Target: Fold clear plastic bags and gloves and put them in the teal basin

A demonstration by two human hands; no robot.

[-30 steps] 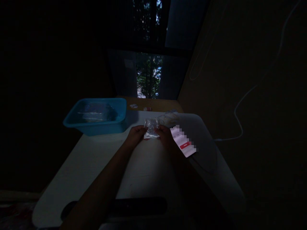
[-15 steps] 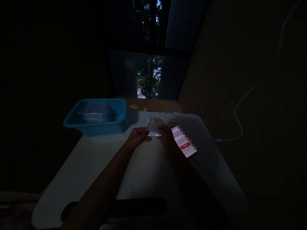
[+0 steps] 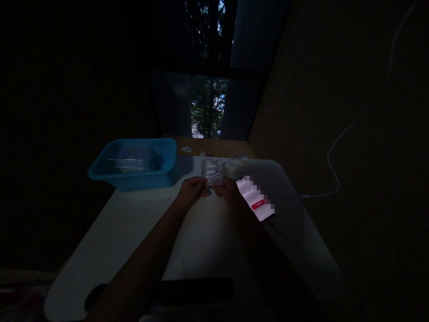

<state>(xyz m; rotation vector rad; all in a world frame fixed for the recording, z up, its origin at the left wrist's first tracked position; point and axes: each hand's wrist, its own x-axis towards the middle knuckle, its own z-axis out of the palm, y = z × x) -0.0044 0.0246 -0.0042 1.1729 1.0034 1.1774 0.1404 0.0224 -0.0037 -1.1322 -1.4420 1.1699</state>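
A small clear plastic bag [image 3: 212,170] is held up over the far half of the white table [image 3: 140,228]. My left hand [image 3: 193,188] pinches its near left corner between thumb and fingers. At its near right edge, my right hand [image 3: 226,189] is closed on the plastic too. Whether anything lies inside the bag is too dim to tell. Just behind and to the right lies a crumpled clear plastic heap [image 3: 237,165]. Beside my right hand rests a lit phone [image 3: 256,201] with a red button on its screen.
A blue plastic basket [image 3: 144,181] with clear-wrapped packets inside stands at the far left of the table. A white cable [image 3: 330,156] hangs along the right wall. On the wooden ledge [image 3: 228,146] under the window lie a white scrap [image 3: 187,149] and a small roundish item [image 3: 206,153].
My right hand has shifted slightly left and down, nearer my left hand. The bag has moved a little left and looks more wrinkled. More of the phone shows.
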